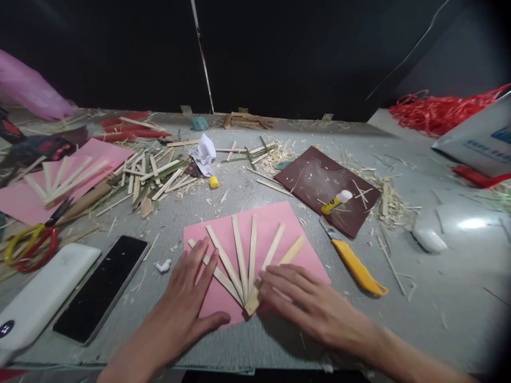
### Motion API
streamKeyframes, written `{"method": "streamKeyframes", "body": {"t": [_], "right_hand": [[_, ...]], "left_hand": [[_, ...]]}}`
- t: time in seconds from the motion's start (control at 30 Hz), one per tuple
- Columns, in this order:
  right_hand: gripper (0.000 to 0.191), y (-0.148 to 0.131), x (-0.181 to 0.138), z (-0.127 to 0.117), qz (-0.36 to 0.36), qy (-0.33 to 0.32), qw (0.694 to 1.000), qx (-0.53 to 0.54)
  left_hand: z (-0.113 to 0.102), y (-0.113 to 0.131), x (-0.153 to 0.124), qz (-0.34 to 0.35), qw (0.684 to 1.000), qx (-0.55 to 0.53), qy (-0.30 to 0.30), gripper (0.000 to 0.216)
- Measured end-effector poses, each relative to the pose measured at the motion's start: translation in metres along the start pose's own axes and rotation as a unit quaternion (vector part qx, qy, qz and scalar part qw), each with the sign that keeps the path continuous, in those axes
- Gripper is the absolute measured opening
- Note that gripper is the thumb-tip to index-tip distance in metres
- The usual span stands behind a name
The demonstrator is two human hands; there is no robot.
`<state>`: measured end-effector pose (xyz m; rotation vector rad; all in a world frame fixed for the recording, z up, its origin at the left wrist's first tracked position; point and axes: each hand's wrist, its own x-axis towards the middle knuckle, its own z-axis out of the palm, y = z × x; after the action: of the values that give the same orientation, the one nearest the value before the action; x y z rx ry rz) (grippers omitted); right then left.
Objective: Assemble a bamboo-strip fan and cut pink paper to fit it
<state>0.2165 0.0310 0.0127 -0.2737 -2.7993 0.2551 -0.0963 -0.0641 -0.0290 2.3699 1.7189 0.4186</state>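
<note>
A fan of several flat wooden strips (239,255) lies spread on a sheet of pink paper (269,223), the strips meeting at a point near the paper's lower edge. My left hand (175,298) rests on the paper with its fingers apart, the fingertips on the leftmost strip. From the right, my right hand (307,300) lies with outstretched fingers over the lower part of the rightmost strips. Its fingers cover part of them, and neither hand grips anything that shows.
Right of the paper lie a yellow utility knife (357,266) and a brown board (307,175) bearing a glue stick (336,202). At left are a phone (101,290), a white power bank (48,292), scissors (38,239) and another strip fan on pink paper (109,154). Wood scraps (159,175) litter the back.
</note>
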Motion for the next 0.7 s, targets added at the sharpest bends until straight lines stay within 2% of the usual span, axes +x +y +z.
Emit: {"method": "streamKeyframes", "body": {"t": [0.1,0.2,0.37,0.7], "right_hand": [[0.035,-0.005,0.02,0.01,-0.076,-0.015,0.997,-0.015],[0.029,-0.005,0.032,0.022,-0.11,-0.001,0.993,-0.032],[0.029,-0.001,0.032,0.028,-0.116,0.017,0.993,-0.029],[0.032,0.001,0.023,0.025,-0.112,0.002,0.994,-0.014]], "left_hand": [[0.005,-0.003,0.0,0.011,1.0,0.004,-0.006,0.104],[0.005,-0.005,0.001,0.01,1.0,0.007,-0.011,0.106],[0.005,-0.008,0.0,0.009,0.999,0.002,-0.032,0.114],[0.001,-0.011,0.003,0.034,0.999,-0.002,-0.024,0.11]]}}
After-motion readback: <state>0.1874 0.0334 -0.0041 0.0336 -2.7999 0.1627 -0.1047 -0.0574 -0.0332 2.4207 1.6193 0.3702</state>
